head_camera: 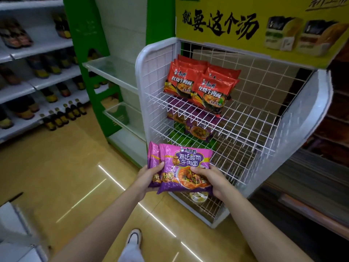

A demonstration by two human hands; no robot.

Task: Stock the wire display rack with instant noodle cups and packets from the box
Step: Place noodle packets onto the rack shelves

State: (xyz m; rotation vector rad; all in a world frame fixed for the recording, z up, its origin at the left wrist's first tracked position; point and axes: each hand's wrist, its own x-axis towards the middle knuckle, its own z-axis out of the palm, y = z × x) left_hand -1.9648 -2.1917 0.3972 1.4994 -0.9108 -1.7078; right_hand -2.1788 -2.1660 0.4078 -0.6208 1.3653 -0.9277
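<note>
A: What is held, and how?

B: Two purple plastic noodle packets (pixel 186 168), stacked and overlapping, are gripped at their lower edge. The left hand (pixel 149 176) is curled round the left corner, thumb on top. The right hand (pixel 211 178) is clamped on the lower right, thumb pressed on the printed face. The packets are held in the air just in front of the white wire display rack (pixel 245 118), level with its lower tiers.

A: And the rack's contents?

B: Red plastic noodle packets (pixel 200 86) are leaned in two short rows at the left of the top wire shelf. More purple packets (pixel 196 127) are seen through the mesh on the tier below, and green packets (pixel 179 137) below those. A pale rounded item (pixel 198 196) sits under the held packets near the rack's bottom; it cannot be identified.

A: Surroundings?

B: A yellow header board with black characters (pixel 245 21) is mounted above the rack. A green shelving frame with clear trays (pixel 105 72) stands to the left. Further left, white store shelves with dark bottles (pixel 56 103) are blurred. The floor is glossy tan tile (pixel 66 176) with light streaks. One white shoe (pixel 134 237) is seen below.

A: Cut off or unclear?

B: A white object (pixel 13 229) at the lower left is cropped by the frame. The dark area to the right of the rack is too blurred to read.
</note>
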